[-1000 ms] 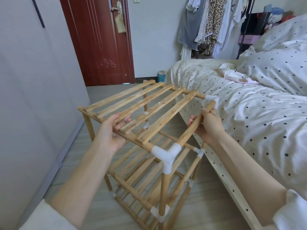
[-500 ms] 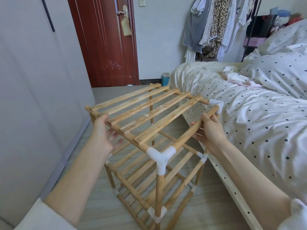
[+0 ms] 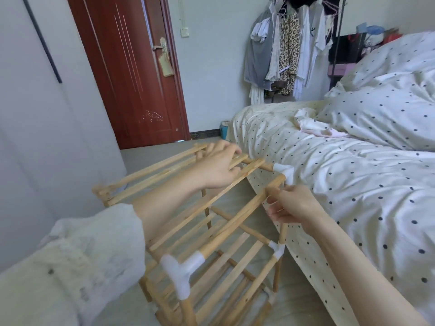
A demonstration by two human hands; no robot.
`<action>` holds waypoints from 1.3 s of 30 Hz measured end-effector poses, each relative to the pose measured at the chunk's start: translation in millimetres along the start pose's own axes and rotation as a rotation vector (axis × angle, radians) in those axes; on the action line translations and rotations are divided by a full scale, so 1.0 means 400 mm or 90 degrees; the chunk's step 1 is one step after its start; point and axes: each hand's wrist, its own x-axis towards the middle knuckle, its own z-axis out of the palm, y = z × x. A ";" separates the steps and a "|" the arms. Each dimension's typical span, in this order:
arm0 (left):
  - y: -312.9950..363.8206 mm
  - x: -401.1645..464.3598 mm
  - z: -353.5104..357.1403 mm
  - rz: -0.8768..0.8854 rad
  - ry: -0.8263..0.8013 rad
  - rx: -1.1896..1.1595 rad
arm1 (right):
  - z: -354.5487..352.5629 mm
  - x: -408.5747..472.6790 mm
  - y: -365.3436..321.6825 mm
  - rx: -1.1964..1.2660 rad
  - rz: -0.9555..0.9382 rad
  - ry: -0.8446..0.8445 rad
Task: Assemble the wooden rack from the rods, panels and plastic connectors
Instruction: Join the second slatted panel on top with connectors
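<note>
On the floor point(image 3: 150, 158), hard against the side of the bed point(image 3: 329, 184), stands the wooden rack point(image 3: 211, 243). My left hand point(image 3: 217, 167) reaches to the far edge of the top slatted panel point(image 3: 150, 180); its fingers curl over the slat ends there and grip them. My right hand point(image 3: 294, 204) sits at the rack's right edge, fingers curled toward the side rod point(image 3: 237, 222); whether they clamp it or only touch it, I cannot tell. That rod runs from the near white connector point(image 3: 180, 274) toward the far white connector point(image 3: 283, 169), its far end apart from that socket. A lower connector point(image 3: 277, 249) joins the second tier. My left sleeve point(image 3: 98, 243) covers the panel's near left part. Behind: a red door point(image 3: 131, 74), hanging clothes point(image 3: 282, 52), dotted pillows point(image 3: 386, 109).
</note>
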 end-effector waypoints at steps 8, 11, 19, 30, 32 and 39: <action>0.083 0.285 0.116 0.097 -0.217 0.195 | -0.077 0.216 0.025 0.007 -0.146 0.206; 0.085 0.338 0.162 0.105 -0.260 0.200 | -0.059 0.264 0.039 0.030 -0.180 0.141; 0.045 0.365 0.191 0.141 -0.251 0.110 | -0.018 0.295 0.070 0.075 -0.222 0.144; 0.039 0.334 0.196 0.102 -0.245 -0.042 | -0.009 0.271 0.087 0.092 -0.236 0.143; 0.047 0.327 0.189 0.101 -0.263 -0.095 | -0.009 0.264 0.087 0.089 -0.246 0.141; 0.049 0.308 0.179 0.091 -0.261 -0.226 | -0.007 0.255 0.095 0.096 -0.268 0.130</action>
